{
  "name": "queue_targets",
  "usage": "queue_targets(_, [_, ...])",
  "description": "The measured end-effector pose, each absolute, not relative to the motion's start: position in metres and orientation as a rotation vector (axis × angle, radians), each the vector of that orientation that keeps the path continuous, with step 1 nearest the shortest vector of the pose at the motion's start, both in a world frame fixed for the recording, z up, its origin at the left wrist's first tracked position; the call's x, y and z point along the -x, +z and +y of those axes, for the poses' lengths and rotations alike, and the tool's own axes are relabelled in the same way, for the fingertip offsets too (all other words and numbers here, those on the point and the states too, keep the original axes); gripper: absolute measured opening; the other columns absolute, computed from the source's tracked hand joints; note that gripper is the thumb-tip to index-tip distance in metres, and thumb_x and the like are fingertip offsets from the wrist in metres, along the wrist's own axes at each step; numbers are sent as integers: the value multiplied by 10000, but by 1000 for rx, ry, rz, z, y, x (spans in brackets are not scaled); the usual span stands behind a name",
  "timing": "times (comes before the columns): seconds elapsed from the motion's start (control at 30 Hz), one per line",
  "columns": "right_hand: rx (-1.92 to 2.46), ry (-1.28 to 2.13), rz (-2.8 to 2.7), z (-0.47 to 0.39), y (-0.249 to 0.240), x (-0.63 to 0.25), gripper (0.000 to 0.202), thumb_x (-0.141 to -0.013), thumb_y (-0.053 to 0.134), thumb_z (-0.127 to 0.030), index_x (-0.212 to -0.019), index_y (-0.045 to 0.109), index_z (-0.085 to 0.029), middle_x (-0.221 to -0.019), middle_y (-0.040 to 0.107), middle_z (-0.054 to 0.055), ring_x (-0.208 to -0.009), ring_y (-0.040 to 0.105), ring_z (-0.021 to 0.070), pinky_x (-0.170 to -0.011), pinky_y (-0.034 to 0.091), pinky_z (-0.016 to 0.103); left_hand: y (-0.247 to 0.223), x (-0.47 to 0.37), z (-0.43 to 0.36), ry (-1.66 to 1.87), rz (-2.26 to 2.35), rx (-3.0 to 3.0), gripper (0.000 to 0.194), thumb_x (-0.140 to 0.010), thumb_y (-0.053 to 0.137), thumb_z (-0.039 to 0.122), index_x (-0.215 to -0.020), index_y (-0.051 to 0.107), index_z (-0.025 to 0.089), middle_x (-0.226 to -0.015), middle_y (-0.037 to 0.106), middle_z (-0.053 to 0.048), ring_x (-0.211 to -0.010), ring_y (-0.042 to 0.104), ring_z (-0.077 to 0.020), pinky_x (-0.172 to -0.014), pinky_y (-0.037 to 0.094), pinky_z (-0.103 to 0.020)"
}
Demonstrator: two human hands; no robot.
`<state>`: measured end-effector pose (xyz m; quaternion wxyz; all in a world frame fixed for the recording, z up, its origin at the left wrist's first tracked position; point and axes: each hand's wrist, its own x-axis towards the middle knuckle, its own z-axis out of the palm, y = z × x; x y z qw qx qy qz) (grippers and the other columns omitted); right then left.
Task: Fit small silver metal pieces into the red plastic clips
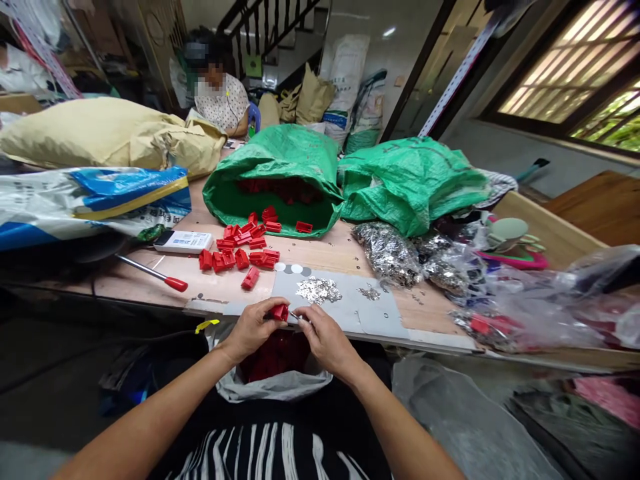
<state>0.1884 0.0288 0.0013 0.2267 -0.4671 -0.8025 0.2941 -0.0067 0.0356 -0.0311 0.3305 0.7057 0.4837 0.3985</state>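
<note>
Above the table's front edge, my left hand (pixel 251 331) pinches a small red plastic part (pixel 281 312). Just to its right, my right hand (pixel 326 337) is closed on a thin, small metal piece (pixel 295 316) that points at the red part; its exact kind is too small to tell. A pile of flat silvery metal pieces (pixel 319 291) lies on a grey sheet (pixel 345 313) beyond my hands, with a smaller heap (pixel 369 293) to the right. Loose red plastic parts (pixel 243 259) are scattered at the left. Below my hands, a white bag (pixel 280 389) holds more red parts.
A green sack (pixel 280 153) opens toward me with red parts inside; another green sack (pixel 410 177) lies beside it. Clear bags of metal pieces (pixel 390 253) crowd the right. A red-handled lever (pixel 175 284) juts out left. A person (pixel 223 100) sits across the table.
</note>
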Motion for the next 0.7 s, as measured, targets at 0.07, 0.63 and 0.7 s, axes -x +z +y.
queue_targets(0.07, [1265,795,-2183,25,0,-192,215,-948,386,-194,-1100,534,-219,-1046,580,64,-968,558,177,-849,427,311,-29,6,32,1059,1266,-1839,313,-758,632,157,-1069,633,185,-1004,713,-35,-916,660,-164,-878,506,-305])
queue_targets(0.63, [1354,746,-2226,32,-7,-190,172,-861,525,-145,-972,636,-214,-892,631,36,-835,581,164,-761,435,282,-35,7,37,1038,1184,-1918,384,-729,622,100,-1096,638,213,-1032,712,-30,-968,646,-170,-915,493,-329])
queue_targets(0.7, [1359,758,-2236,34,-7,-188,172,-853,535,-136,-961,649,-208,-880,644,35,-828,585,162,-757,435,277,-35,8,38,1023,1177,-1922,387,-730,625,106,-1102,637,211,-1023,713,-28,-955,650,-171,-910,496,-327])
